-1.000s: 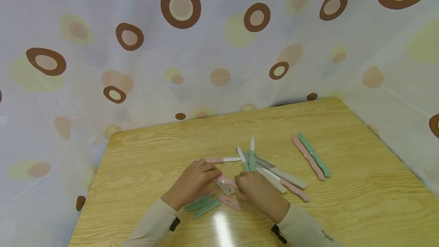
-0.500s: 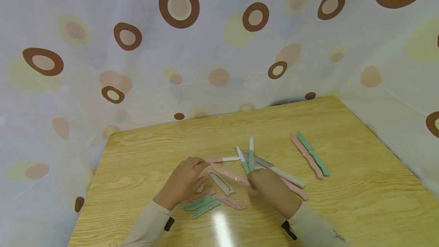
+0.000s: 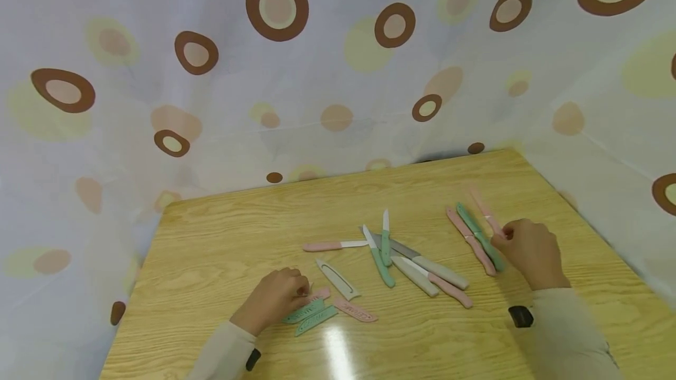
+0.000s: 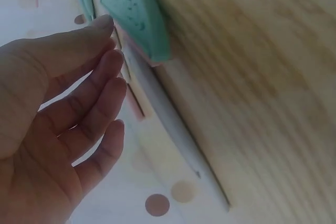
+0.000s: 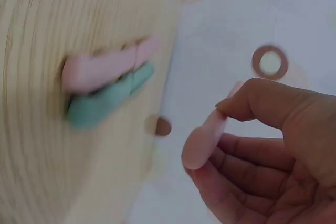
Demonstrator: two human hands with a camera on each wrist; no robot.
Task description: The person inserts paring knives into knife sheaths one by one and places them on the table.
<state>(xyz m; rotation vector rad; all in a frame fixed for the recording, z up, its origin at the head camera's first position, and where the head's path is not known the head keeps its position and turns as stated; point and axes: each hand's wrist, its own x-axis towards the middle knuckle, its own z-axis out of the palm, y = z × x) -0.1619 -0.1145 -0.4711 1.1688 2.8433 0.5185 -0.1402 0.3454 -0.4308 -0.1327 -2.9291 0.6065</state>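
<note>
My right hand (image 3: 533,251) pinches a pink knife (image 3: 493,224) by its handle, blade covered by a pink sheath. It is over the table's right side, beside a sheathed pink knife (image 3: 472,241) and a sheathed green knife (image 3: 480,237) lying parallel. In the right wrist view the held handle (image 5: 202,145) sits between thumb and fingers. My left hand (image 3: 274,298), fingers loosely bent and holding nothing, is close to the loose sheaths: two green sheaths (image 3: 315,319), a pink sheath (image 3: 356,310) with raised lettering, another pink one partly covered, and a beige sheath (image 3: 338,279).
Bare knives lie mid-table: two green-handled knives (image 3: 381,263), a pink-handled knife (image 3: 323,246) at left, another pink-handled knife (image 3: 449,291) at right, and beige-handled knives (image 3: 442,271) crossing below them. A dotted curtain (image 3: 338,75) encloses the wooden table (image 3: 237,221).
The right hand has carried the pink sheathed knife from the middle to the right side. The left hand has let go of its sheath end and drawn back toward the loose sheaths.
</note>
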